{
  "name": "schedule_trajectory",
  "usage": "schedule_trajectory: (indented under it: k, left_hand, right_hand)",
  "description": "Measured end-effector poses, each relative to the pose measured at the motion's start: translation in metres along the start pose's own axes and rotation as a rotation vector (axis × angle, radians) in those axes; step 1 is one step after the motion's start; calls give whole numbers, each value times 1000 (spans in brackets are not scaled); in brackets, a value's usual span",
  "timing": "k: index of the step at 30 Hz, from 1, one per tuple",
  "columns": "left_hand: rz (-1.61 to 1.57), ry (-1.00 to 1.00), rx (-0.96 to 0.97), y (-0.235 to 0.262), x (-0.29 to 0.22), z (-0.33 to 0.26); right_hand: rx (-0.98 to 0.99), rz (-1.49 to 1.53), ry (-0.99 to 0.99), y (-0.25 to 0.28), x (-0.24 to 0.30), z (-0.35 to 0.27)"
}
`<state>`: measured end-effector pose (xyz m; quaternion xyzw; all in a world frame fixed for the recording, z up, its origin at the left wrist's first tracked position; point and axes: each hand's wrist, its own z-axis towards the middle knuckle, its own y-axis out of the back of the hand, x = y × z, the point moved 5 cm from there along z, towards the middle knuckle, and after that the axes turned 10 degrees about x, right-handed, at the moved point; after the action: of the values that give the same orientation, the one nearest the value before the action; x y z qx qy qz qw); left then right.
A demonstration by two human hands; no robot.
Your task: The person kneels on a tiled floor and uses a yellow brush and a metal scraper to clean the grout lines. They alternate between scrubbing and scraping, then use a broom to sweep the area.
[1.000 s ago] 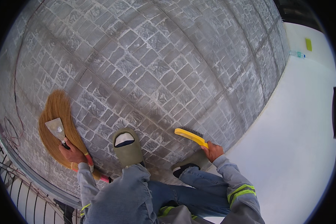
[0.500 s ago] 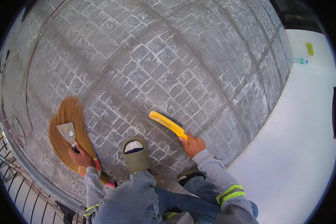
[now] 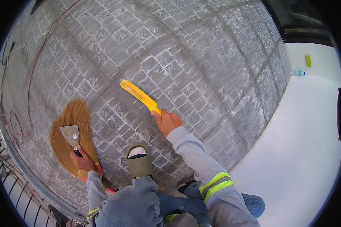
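— What's under you, starting with the biggest thing?

— The grey stone-block paving (image 3: 185, 49) fills most of my view, pale mortar lines running between the blocks. It spreads wide and open ahead of me and to both sides. On my right it stops at a straight edge, and past that lies a smooth white floor (image 3: 303, 151), where a small bottle (image 3: 297, 72) and a yellow-green object (image 3: 308, 60) sit far off near a dark wall. On my left the paving ends at a metal rim with dark railing bars (image 3: 11, 189) just beyond.

— And your tools?

— A straw broom (image 3: 70, 128) lies flat on the paving at my left, bristles fanned out away from me. My left hand (image 3: 83, 160) is closed around two handles together: the broom's and that of a metal scraper (image 3: 71, 135), whose blade rests on top of the bristles.

— The right hand?

— My right hand (image 3: 167, 122) is stretched out in front, fingers wrapped tight around the end of a yellow-handled brush (image 3: 140, 96). The brush lies against the blocks, angled up and to the left, dark bristles just showing on its far side.

— Anything near your hands?

— My olive slipper (image 3: 139, 160) is planted between my arms, close to the broom's handle. A thin red cord (image 3: 34, 68) curves over the blocks far to the left.
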<state>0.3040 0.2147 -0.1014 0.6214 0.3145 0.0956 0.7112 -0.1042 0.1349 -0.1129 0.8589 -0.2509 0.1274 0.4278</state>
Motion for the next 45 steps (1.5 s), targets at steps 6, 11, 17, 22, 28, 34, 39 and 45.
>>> schedule_trajectory:
  k: [6, 11, 17, 22, 28, 34, 39, 45]
  left_hand:
    - [-8, 0, -3, 2, 0, 0]
    - [35, 9, 1, -2, 4, 2]
    - [28, -23, -31, 0, 2, 0]
    - [8, -37, -44, 0, 0, -2]
    - [-36, 18, 7, 1, 2, -2]
    - [-54, 25, 11, 1, 2, 0]
    - [-65, 34, 41, -5, 6, 1]
    - [-48, 64, 80, -7, 8, -2]
  right_hand:
    - [123, -124, -238, 6, -96, -158]
    - [112, -108, -256, -9, -87, -128]
    - [18, 61, -96, -2, 17, 9]
    - [58, -32, -51, 8, -17, -32]
    - [250, -200, -240, 11, -137, -176]
    - [104, -11, -15, 35, -124, -166]
    - [113, -49, -78, 27, -87, -125]
    - [-89, -43, -43, 22, -21, -25]
